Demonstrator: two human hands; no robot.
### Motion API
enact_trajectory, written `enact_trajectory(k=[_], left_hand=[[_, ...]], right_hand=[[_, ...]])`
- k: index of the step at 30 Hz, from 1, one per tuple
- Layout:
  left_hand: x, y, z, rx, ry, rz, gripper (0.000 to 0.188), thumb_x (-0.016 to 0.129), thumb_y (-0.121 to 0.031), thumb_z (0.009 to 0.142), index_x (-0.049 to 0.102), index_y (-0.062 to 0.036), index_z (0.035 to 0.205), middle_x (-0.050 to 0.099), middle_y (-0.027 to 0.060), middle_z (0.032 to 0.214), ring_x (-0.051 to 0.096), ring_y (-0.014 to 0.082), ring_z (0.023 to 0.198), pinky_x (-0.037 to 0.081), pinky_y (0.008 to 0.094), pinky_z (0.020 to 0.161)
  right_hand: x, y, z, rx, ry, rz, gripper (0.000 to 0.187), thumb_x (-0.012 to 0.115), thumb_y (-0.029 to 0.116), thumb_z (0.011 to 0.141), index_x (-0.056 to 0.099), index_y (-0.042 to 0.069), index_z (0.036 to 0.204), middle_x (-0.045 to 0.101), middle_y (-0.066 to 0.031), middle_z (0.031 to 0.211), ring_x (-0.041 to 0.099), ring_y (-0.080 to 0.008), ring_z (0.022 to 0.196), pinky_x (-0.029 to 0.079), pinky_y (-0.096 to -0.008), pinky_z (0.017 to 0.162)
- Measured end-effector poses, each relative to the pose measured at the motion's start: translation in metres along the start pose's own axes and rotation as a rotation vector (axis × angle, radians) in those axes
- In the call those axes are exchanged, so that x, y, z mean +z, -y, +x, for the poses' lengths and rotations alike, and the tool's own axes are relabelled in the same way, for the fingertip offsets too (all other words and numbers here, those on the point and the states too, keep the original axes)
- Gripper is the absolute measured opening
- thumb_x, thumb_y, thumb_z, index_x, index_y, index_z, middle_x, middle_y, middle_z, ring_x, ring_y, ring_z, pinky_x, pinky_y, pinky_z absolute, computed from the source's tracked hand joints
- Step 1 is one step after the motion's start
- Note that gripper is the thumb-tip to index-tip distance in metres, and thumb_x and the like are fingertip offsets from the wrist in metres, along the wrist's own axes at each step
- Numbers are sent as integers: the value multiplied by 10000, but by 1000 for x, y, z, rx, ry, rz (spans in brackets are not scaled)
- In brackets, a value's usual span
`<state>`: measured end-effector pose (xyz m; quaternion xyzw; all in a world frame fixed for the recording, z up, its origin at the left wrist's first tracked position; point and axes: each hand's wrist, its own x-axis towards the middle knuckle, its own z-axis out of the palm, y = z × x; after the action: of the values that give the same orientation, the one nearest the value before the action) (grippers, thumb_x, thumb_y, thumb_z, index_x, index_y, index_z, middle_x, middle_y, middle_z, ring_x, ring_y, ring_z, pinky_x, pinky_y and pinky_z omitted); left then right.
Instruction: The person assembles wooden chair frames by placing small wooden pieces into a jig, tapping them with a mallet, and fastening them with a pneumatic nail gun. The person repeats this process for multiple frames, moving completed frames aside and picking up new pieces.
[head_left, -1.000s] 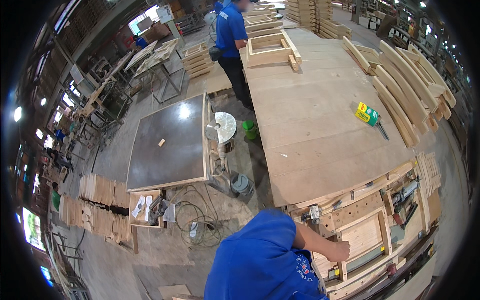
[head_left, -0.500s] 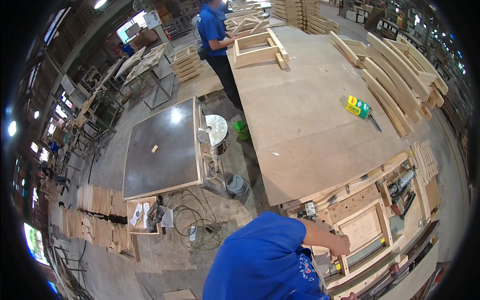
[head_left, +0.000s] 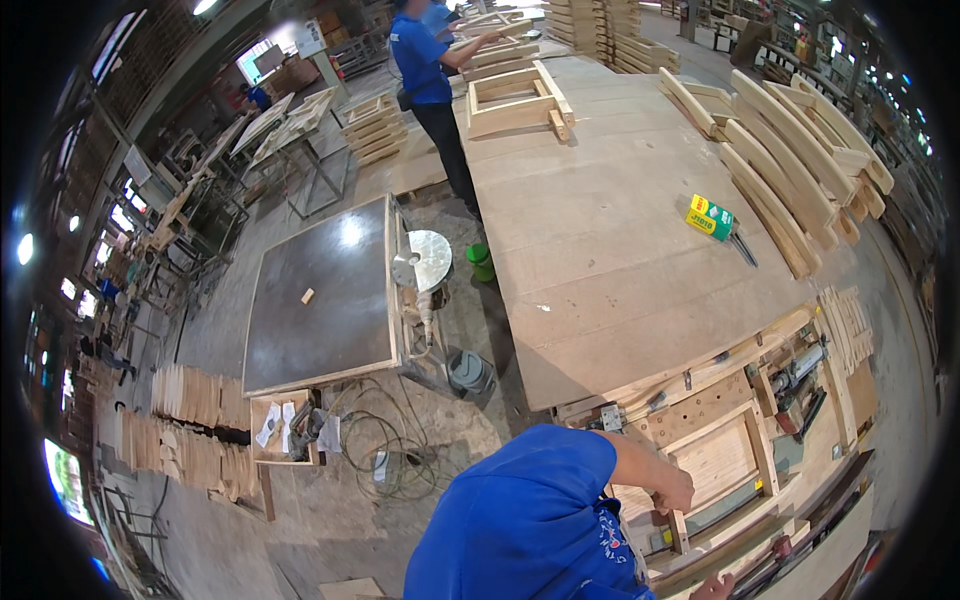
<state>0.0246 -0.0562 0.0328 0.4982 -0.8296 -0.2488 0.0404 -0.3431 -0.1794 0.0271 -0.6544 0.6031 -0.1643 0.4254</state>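
Note:
My left hand (head_left: 674, 488) is closed on the near left end of a pale wooden frame (head_left: 763, 450), which lies in a wooden jig (head_left: 700, 410) at the lower right. Its fingertips are partly hidden. Light boards show inside the frame. At the lower edge, only part of my right hand (head_left: 713, 587) shows, fingers apart and nothing visible in them. Close by it run a dark metal bar (head_left: 815, 525) and a small red part (head_left: 782, 547). My blue sleeve (head_left: 565, 455) covers the lower middle.
Beyond the jig stretches a large board-topped table (head_left: 610, 240), bearing a yellow-green can (head_left: 710, 216) and curved wooden frames (head_left: 790, 160). A co-worker (head_left: 425, 65) stands at its far left. To my left are a dark-topped table (head_left: 320, 290), a disc sander (head_left: 428, 262) and coiled hoses (head_left: 385, 445).
My left hand has shifted slightly left along the frame's end. More of my right hand shows now, a little further right. The co-worker has raised an arm toward the stacked frames.

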Motion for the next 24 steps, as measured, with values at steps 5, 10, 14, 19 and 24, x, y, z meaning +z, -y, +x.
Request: enact_trajectory(k=[5, 10, 14, 19, 24], left_hand=[[9, 0, -2, -76, 17, 24, 309, 791, -306, 792, 765, -93, 1014, 779, 165, 971, 744, 380, 969, 585, 509, 824], [6, -3, -4, -98, 20, 55, 346, 805, -344, 804, 770, -89, 1036, 778, 178, 987, 743, 385, 993, 585, 507, 844], [8, -1, -4, -116, 41, 93, 360, 813, -370, 806, 771, -92, 1031, 778, 178, 997, 742, 386, 997, 582, 505, 860], [1, -2, 3, -64, -51, 2, 343, 809, -376, 810, 756, -104, 1011, 774, 174, 981, 740, 392, 986, 581, 513, 844], [-21, -34, 41, 4, -307, -106, 288, 735, -303, 855, 669, -53, 982, 725, 169, 919, 735, 377, 911, 576, 506, 764]], right_hand=[[95, 50, 10, -221, 0, -406, 415, 579, 346, 1081, 681, -33, 1214, 701, -193, 1071, 624, -291, 913, 528, -348, 799], [123, 42, 50, -127, -57, -396, 685, 746, 334, 921, 530, -166, 1336, 642, -356, 1271, 631, -479, 1171, 498, -491, 1018], [129, 43, 64, -77, -4, -325, 670, 719, 261, 898, 522, -165, 1377, 622, -359, 1339, 621, -465, 1228, 480, -485, 1066], [112, 40, 59, -408, -198, -426, 646, 659, 163, 887, 499, -160, 1423, 610, -351, 1384, 601, -475, 1274, 454, -466, 1127], [19, 130, 59, -369, -297, -629, 643, 644, 88, 898, 474, -75, 1496, 568, -305, 1464, 553, -423, 1361, 410, -434, 1160]])
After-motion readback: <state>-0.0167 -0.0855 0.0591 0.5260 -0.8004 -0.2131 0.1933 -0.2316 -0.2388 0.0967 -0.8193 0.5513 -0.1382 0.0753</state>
